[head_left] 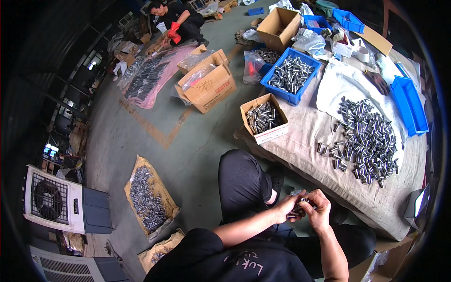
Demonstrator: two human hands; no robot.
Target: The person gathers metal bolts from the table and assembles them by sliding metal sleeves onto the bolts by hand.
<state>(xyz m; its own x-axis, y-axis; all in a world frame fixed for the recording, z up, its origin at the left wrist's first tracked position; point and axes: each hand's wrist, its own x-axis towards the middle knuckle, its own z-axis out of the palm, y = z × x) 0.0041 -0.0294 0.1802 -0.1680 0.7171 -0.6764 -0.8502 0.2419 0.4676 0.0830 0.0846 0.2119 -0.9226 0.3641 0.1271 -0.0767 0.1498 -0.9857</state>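
Above my lap, both hands are closed and close together. My left hand (pixel 285 208) is curled around a few small dark metal cylinders (pixel 295 214), partly hidden by the fingers. My right hand (pixel 320 212) meets it, fingertips pinched at a small shiny part (pixel 304 200) whose kind is too small to tell. Beyond them, a loose pile of shiny metal cylinders (pixel 369 141) lies on the cloth-covered table (pixel 300 150), partly over a white plastic sheet (pixel 336 89).
A small carton (pixel 271 136) and a blue bin (pixel 293 98), both holding metal parts, stand at the table's left edge. An empty blue bin (pixel 408 105) lies right. Small parts fill a floor tray (pixel 167 199). Far left, a person (pixel 181 19) with red gloves crouches.
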